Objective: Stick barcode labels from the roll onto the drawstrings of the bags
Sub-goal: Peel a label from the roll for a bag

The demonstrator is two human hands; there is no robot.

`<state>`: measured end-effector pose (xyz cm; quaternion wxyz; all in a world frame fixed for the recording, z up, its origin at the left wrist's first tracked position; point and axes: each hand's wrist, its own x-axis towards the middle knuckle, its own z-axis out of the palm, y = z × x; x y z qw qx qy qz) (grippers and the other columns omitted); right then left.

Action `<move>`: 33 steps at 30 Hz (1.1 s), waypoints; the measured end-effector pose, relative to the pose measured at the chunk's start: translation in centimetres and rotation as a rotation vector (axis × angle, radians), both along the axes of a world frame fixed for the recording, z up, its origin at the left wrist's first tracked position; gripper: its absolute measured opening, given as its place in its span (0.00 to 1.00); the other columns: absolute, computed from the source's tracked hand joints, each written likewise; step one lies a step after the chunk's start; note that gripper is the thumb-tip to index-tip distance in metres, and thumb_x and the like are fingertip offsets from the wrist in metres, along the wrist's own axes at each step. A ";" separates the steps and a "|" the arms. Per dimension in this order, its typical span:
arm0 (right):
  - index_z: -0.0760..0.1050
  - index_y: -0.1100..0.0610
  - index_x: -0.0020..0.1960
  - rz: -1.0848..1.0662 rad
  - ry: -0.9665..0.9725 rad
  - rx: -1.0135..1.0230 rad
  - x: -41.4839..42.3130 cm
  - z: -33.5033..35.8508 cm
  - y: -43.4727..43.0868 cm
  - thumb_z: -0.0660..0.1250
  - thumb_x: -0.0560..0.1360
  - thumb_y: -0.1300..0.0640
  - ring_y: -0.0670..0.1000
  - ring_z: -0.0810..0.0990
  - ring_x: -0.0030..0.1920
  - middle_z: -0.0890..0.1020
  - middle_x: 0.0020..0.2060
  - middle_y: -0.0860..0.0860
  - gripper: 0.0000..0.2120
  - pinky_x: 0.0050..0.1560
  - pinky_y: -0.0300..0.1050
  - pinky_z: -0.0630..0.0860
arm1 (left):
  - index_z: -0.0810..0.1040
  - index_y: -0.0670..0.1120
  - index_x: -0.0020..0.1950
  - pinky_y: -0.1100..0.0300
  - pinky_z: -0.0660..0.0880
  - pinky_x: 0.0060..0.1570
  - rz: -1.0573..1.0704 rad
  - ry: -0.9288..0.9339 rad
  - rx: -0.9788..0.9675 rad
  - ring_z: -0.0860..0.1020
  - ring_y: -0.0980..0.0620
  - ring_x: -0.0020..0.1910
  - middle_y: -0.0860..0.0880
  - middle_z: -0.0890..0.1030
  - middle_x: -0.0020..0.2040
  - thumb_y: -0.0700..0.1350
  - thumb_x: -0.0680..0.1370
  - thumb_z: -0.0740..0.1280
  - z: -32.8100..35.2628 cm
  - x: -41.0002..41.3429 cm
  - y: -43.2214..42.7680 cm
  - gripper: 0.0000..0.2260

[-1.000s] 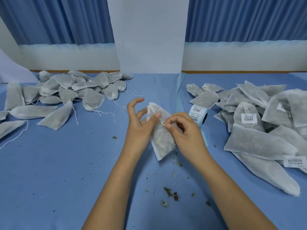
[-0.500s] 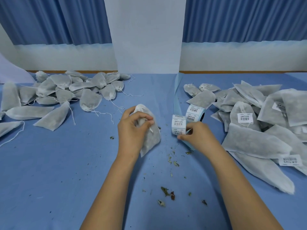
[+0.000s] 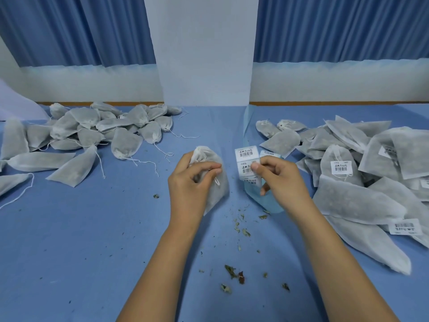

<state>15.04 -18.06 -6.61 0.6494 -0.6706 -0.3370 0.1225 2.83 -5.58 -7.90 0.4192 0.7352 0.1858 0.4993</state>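
My left hand grips a white drawstring bag above the blue table, its gathered neck pointing up, and pinches the bag's white string loop between thumb and forefinger. My right hand pinches a strip of barcode labels pulled up from the label roll, which is mostly hidden behind the hand. The strip's empty blue backing curls down below the fingers.
A pile of unlabelled bags with loose strings lies at the left. Bags carrying barcode labels are heaped at the right. Dried herb crumbs dot the blue table. A white pillar and blue curtains stand behind.
One second ago both hands worked the bag's string. My right hand then left the bag, took the label strip and lifted it, while my left hand drew the bag leftward.
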 end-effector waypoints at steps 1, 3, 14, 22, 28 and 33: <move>0.79 0.59 0.40 0.014 0.027 0.016 -0.1 0.0 0.0 0.66 0.77 0.62 0.46 0.73 0.25 0.82 0.36 0.59 0.07 0.27 0.35 0.73 | 0.85 0.48 0.43 0.70 0.69 0.43 0.003 -0.012 0.025 0.75 0.62 0.43 0.50 0.78 0.46 0.33 0.71 0.74 0.0 0.0 -0.1 0.09; 0.79 0.59 0.42 0.046 0.087 0.025 -0.2 0.0 0.1 0.68 0.75 0.64 0.47 0.79 0.29 0.84 0.38 0.58 0.04 0.34 0.33 0.75 | 0.85 0.47 0.44 0.70 0.69 0.42 0.007 -0.029 0.076 0.76 0.61 0.44 0.51 0.77 0.47 0.33 0.72 0.74 -0.1 0.0 -0.1 0.09; 0.79 0.57 0.43 0.037 0.045 -0.262 0.3 -0.1 -0.5 0.70 0.74 0.61 0.43 0.78 0.31 0.82 0.33 0.49 0.01 0.27 0.37 0.74 | 0.86 0.42 0.45 0.75 0.67 0.46 0.044 0.073 0.098 0.75 0.65 0.45 0.52 0.76 0.48 0.33 0.73 0.73 -0.7 0.4 0.3 0.06; 0.82 0.54 0.43 0.300 -0.052 -0.556 -1.3 0.0 -0.5 0.72 0.71 0.47 0.46 0.77 0.31 0.85 0.36 0.47 0.11 0.39 0.45 0.72 | 0.86 0.43 0.46 0.78 0.66 0.43 0.028 0.223 0.075 0.74 0.71 0.43 0.50 0.77 0.49 0.33 0.73 0.72 -0.9 0.6 0.8 0.07; 0.83 0.52 0.41 0.272 -0.147 -0.537 -2.2 -0.6 0.2 0.74 0.67 0.43 0.45 0.79 0.36 0.84 0.37 0.50 0.12 0.43 0.41 0.74 | 0.86 0.42 0.46 0.78 0.66 0.43 0.018 0.198 0.099 0.74 0.71 0.42 0.51 0.76 0.47 0.32 0.73 0.72 -0.9 0.5 0.8 0.07; 0.82 0.58 0.42 0.236 -0.226 -0.489 -2.1 -0.6 0.4 0.74 0.70 0.61 0.37 0.76 0.34 0.84 0.40 0.52 0.02 0.38 0.27 0.70 | 0.86 0.42 0.46 0.77 0.67 0.43 -0.023 0.153 0.138 0.75 0.69 0.43 0.51 0.77 0.48 0.32 0.72 0.72 -0.7 0.4 0.8 0.08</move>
